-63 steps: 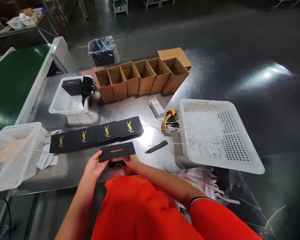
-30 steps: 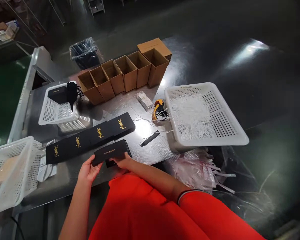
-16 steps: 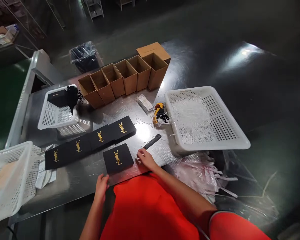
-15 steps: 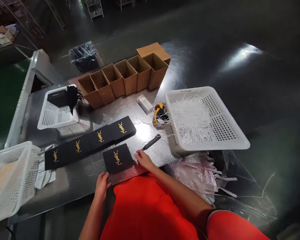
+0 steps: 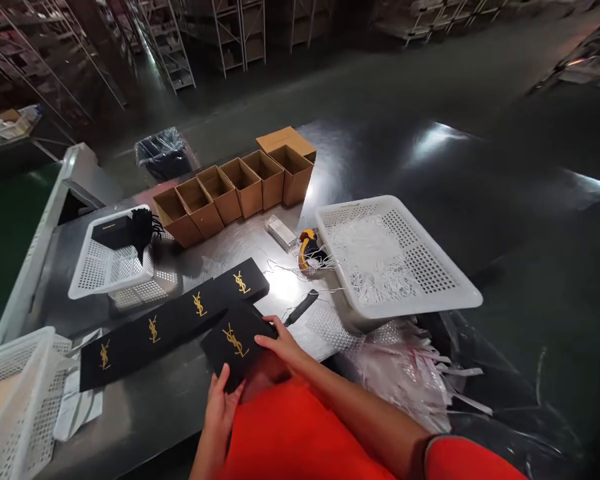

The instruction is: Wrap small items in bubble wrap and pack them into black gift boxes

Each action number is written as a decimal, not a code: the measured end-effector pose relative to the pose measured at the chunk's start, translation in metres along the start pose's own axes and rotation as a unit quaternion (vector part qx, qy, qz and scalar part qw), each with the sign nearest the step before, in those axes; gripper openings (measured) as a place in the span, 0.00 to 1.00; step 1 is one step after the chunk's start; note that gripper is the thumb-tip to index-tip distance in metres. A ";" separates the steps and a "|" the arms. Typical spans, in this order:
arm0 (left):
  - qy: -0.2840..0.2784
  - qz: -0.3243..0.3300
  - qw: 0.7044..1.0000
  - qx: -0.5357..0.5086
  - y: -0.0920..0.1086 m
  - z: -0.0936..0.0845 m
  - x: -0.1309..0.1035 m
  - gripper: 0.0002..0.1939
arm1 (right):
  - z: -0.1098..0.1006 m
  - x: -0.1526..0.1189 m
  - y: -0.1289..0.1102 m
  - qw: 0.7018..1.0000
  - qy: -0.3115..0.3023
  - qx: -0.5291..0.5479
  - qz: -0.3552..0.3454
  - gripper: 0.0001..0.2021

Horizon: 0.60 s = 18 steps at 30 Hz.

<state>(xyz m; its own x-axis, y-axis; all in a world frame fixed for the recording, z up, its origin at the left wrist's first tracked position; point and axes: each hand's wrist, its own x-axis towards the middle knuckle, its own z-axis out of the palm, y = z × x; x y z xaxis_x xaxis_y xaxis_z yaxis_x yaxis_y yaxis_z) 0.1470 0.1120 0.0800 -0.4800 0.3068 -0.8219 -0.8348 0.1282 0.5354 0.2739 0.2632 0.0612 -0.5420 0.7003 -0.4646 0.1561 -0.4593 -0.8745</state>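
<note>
A black box with a gold logo (image 5: 234, 339) is held between my two hands, tilted above the near table edge. My left hand (image 5: 222, 400) grips its lower left edge. My right hand (image 5: 279, 343) grips its right edge, thumb towards the top face. Just beyond it, a row of black boxes (image 5: 175, 322) with the same gold logos runs across the metal table. A black-handled tool (image 5: 303, 307) lies right of the held box.
Open brown cartons (image 5: 241, 190) line the far side. White baskets (image 5: 465, 293) stand at right and left, the right one holding white strings. A yellow-and-black tape dispenser (image 5: 309, 251), a wrapped white pack (image 5: 281, 233) and bubble wrap (image 5: 330, 328) lie nearby.
Both hands have closed on the near black box, which is now tilted and turned. The view has shifted, showing more shelving at the top.
</note>
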 end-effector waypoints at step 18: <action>0.148 0.108 0.979 -0.084 0.234 -0.093 0.029 0.07 | 0.010 0.102 -0.059 0.999 -0.025 -0.037 0.024 0.25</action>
<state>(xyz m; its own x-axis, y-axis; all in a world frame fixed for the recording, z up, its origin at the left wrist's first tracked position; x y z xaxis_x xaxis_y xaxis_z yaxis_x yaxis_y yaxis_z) -0.0875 0.0629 0.1636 -0.6868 0.0186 -0.7266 -0.7257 -0.0748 0.6840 0.2011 0.3561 0.0673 -0.5721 0.6496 -0.5007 0.2420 -0.4496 -0.8598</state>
